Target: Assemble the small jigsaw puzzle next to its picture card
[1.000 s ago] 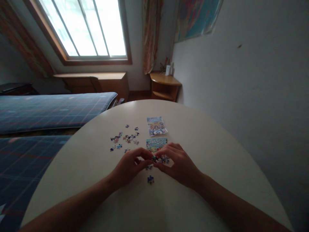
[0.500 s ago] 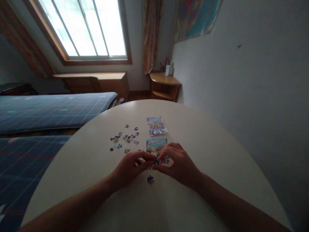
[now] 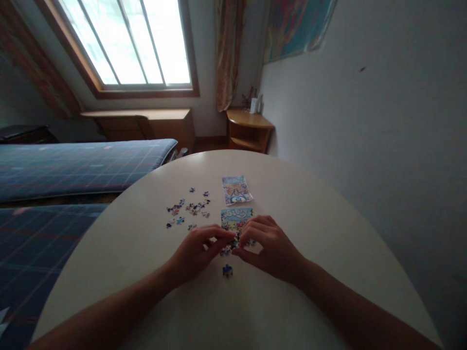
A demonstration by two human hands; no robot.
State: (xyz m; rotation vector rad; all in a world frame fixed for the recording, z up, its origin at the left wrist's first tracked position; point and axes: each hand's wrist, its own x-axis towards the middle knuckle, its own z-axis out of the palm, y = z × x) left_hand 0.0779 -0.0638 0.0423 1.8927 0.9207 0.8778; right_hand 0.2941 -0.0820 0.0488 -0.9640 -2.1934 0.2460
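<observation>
My left hand (image 3: 197, 250) and my right hand (image 3: 268, 248) meet over a partly built jigsaw (image 3: 236, 218) on the round white table (image 3: 146, 253). The fingertips of both hands pinch small puzzle pieces (image 3: 233, 241) at the lower edge of the built part. One loose blue piece (image 3: 227, 271) lies just below the hands. Several more loose pieces (image 3: 189, 209) are scattered to the upper left of the hands. A small printed picture card (image 3: 236, 189) lies beyond the jigsaw.
A bed with a blue checked cover (image 3: 73, 167) stands left of the table. A grey wall (image 3: 365, 121) runs close along the right. A wooden corner shelf (image 3: 250, 129) and a low cabinet (image 3: 146, 124) stand under the window.
Both hands stay at the jigsaw's lower edge; their fingertips have closed in slightly toward each other on the pieces. Nothing else has moved.
</observation>
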